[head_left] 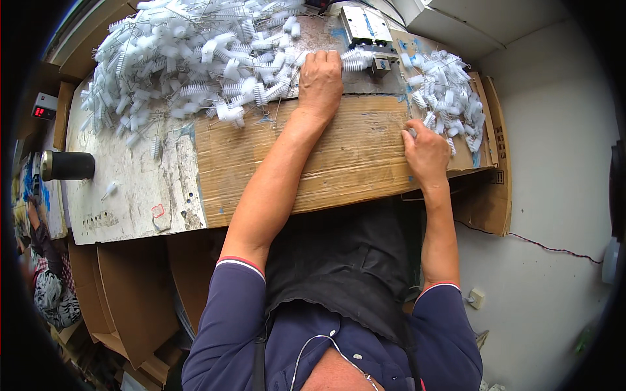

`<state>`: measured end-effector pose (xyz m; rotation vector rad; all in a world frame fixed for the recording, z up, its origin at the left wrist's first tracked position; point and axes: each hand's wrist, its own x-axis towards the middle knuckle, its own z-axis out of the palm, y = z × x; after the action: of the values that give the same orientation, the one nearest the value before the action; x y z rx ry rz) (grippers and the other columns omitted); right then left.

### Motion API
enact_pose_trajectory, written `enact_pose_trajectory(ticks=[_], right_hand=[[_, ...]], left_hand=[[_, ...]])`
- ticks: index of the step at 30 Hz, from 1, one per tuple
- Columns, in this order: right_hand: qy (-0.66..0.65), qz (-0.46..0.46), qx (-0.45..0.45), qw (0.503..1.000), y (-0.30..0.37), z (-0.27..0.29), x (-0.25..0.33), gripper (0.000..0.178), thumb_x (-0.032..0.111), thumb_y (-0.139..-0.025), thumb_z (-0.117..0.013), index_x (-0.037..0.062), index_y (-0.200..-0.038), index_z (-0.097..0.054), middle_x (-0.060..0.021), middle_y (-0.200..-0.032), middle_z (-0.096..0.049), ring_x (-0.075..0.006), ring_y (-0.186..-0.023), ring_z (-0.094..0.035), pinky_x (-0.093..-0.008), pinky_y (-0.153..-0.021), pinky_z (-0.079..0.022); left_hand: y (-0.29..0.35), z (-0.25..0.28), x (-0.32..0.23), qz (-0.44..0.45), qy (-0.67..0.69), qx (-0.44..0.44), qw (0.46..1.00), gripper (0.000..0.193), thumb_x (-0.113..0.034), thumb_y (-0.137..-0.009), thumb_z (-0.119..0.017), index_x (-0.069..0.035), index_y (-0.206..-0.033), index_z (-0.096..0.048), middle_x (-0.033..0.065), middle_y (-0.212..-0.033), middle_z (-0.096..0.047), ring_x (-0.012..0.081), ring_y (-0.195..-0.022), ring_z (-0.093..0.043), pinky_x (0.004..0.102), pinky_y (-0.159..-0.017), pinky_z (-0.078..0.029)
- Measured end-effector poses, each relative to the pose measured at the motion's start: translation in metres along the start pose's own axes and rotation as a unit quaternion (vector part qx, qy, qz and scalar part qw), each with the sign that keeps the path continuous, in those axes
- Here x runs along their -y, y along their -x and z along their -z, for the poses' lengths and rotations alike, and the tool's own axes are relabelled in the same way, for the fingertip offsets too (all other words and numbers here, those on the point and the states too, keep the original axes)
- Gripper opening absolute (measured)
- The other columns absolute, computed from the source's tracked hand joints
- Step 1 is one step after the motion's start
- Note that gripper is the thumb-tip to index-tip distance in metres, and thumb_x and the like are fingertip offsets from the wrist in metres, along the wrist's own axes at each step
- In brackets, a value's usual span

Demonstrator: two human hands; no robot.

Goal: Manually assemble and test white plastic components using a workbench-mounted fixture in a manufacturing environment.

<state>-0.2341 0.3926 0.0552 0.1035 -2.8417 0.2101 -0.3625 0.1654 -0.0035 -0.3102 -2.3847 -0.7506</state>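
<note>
The left hand (321,75) is curled with its fingers bunched at the right edge of the large pile (202,62) of white pieces; its grip is hidden, so I cannot tell what it pinches. Ribbed pieces (356,60) lie just right of its knuckles, between them and the metal block (381,65) of the fixture (365,27). The right hand (428,153) has its thumb and forefinger close together beside the small pile (450,98); whether they pinch anything is unclear. A cardboard sheet (287,156) covers the middle of the bench (137,189), under both forearms. One loose piece (109,189) lies by itself at the left.

Dark printing runs down the box (503,195) at the bench's right end, and red digits glow on the display (44,107) at far left.

A black jar (70,165) stands near the left edge, its contents hidden. Under the bench are open cartons (134,287), their insides mostly in shadow.
</note>
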Motion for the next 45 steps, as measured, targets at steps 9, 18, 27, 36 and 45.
enact_pose_trajectory(ticks=[9, 18, 27, 36, 45], right_hand=[[-0.06, 0.035, -0.01, 0.998, 0.007, -0.004, 0.027, 0.011, 0.022, -0.094, -0.071, 0.0113, -0.091, -0.071, -0.0123, -0.081, -0.072, -0.0321, -0.08, -0.072, -0.0451, -0.071, -0.055], [-0.054, -0.023, -0.048, 0.997, 0.02, -0.011, 0.042, 0.013, 0.018, -0.089, -0.075, 0.0095, -0.084, -0.066, -0.0091, -0.079, -0.068, -0.0317, -0.081, -0.069, -0.0457, -0.071, -0.054], [-0.101, -0.116, 0.014, 0.988, 0.005, 0.004, 0.007, 0.024, 0.011, -0.09, -0.071, 0.0049, -0.113, -0.07, -0.0161, -0.089, -0.075, -0.0361, -0.085, -0.073, -0.0467, -0.077, -0.056], [0.008, -0.047, 0.062, 0.997, 0.005, 0.028, -0.017, 0.013, 0.015, -0.089, -0.072, 0.0027, -0.092, -0.072, -0.016, -0.089, -0.074, -0.0366, -0.083, -0.071, -0.0464, -0.077, -0.055], [-0.312, -0.181, 0.038, 0.932, -0.015, 0.038, -0.035, 0.018, 0.012, -0.085, -0.07, -0.0029, -0.075, -0.068, -0.0007, -0.059, -0.06, -0.0056, -0.059, -0.052, -0.0265, -0.057, -0.042]], left_hand=[[0.002, 0.012, 0.001, -0.037, -0.04, 0.013, 0.998, 0.012, -0.001, -0.085, -0.061, -0.003, -0.096, -0.063, 0.0155, -0.095, -0.064, 0.0332, -0.092, -0.063, 0.0425, -0.079, -0.055], [0.002, 0.014, -0.011, -0.081, -0.089, 0.035, 0.992, 0.011, -0.002, -0.085, -0.061, -0.004, -0.095, -0.065, 0.0134, -0.093, -0.063, 0.0306, -0.091, -0.063, 0.0402, -0.077, -0.055], [0.003, 0.015, -0.011, -0.002, -0.019, 0.025, 1.0, 0.014, 0.001, -0.091, -0.055, -0.004, -0.103, -0.061, 0.016, -0.092, -0.067, 0.0322, -0.09, -0.067, 0.0436, -0.076, -0.056], [0.007, 0.016, -0.004, -0.019, 0.008, -0.008, 1.0, 0.01, 0.001, -0.093, -0.055, -0.003, -0.101, -0.058, 0.0158, -0.093, -0.069, 0.0324, -0.091, -0.068, 0.0428, -0.076, -0.057], [0.004, 0.013, -0.003, 0.074, 0.071, -0.02, 0.994, 0.018, 0.0, -0.094, -0.053, -0.002, -0.112, -0.055, 0.0203, -0.092, -0.069, 0.0391, -0.087, -0.069, 0.05, -0.076, -0.055]])
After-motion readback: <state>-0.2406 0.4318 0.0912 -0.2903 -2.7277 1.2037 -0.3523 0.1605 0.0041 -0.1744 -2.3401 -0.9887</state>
